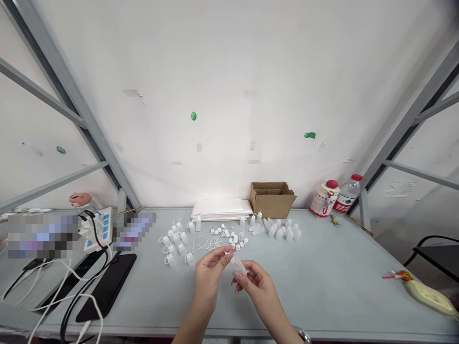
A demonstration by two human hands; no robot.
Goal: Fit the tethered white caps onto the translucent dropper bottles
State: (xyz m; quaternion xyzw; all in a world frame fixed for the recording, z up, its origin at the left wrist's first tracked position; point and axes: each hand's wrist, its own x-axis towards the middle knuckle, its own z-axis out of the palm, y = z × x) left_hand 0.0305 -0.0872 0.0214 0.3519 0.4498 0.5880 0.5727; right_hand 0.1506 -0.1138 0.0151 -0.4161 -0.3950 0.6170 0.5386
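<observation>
Near the middle of the grey table, my left hand (212,268) pinches the tip of a small translucent bottle (236,264). The lower part of that bottle is between the fingers of my right hand (254,282). Just beyond my hands lie a pile of small white caps (225,232) and some thin white loops (211,244). Several bottles with ring straps (172,239) stand to the left. On the right, several plain translucent bottles (285,231) form a group.
At the back are a stack of white packets (222,208) and an open cardboard box (273,203). A decorated bottle (323,200) and a water bottle (347,197) stand back right. Cables, a power strip (102,230) and a black tablet-like slab (109,286) lie left.
</observation>
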